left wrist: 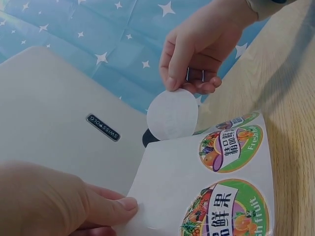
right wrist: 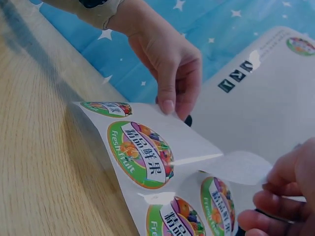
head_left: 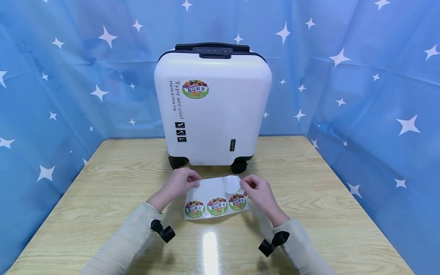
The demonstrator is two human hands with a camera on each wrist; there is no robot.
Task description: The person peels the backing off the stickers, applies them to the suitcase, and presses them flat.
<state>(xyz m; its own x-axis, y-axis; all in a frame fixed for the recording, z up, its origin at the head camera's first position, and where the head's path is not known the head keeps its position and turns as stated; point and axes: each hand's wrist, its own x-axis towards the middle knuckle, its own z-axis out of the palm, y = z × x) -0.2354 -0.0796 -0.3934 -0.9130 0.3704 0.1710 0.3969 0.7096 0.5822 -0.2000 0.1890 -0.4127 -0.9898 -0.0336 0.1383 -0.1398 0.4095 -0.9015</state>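
Note:
My left hand pinches the upper left corner of a white sheet of stickers, thumb on top. The sheet is tilted up off the wooden table, and round fruit labels with green and orange rims line its near edge. Between thumb and fingers of my right hand is the edge of one round sticker, whose plain white back shows in the left wrist view. That sticker is lifted at the sheet's far right; whether its lower edge still clings to the sheet I cannot tell.
Just beyond the sheet a white suitcase with black handle and wheels stands upright on the table. A similar fruit sticker is on its upper left front, beside black lettering. Blue star-patterned cloth hangs behind and at both sides.

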